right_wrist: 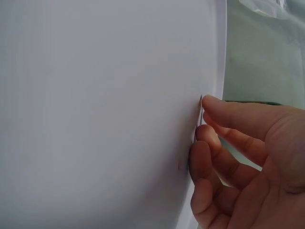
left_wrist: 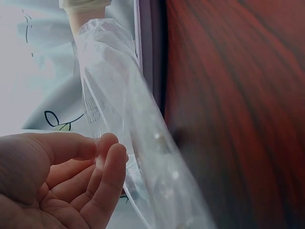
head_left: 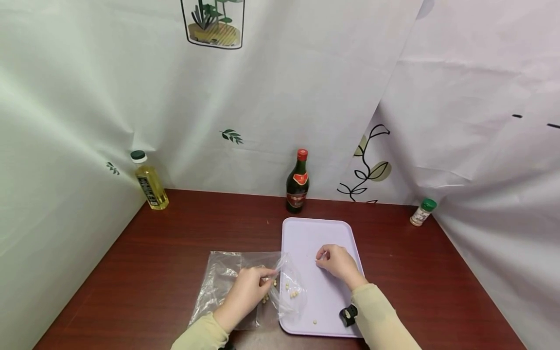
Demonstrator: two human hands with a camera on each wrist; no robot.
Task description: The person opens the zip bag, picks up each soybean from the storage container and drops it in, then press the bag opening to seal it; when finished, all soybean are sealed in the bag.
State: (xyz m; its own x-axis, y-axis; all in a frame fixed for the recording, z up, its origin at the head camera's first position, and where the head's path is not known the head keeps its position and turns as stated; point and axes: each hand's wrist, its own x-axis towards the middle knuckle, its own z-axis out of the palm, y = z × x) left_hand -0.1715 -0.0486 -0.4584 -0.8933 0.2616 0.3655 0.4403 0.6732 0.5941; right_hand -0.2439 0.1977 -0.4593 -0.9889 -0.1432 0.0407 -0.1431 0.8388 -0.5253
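Observation:
My left hand pinches the mouth edge of a clear plastic bag between thumb and fingers, holding it up. The bag's open side overlaps the left edge of a pale lilac tray. Inside the bag are several small, round, pale-yellow beans; more beans show through the film over the tray. One loose bean lies near the tray's front edge. My right hand is over the tray's middle, fingers bent and fingertips right at its surface. I cannot tell whether they hold something small.
Behind the tray stands a dark bottle with a red cap. An oil bottle is at the back left, and a small green-capped shaker at the back right. Cloth-covered walls border the dark red wooden table.

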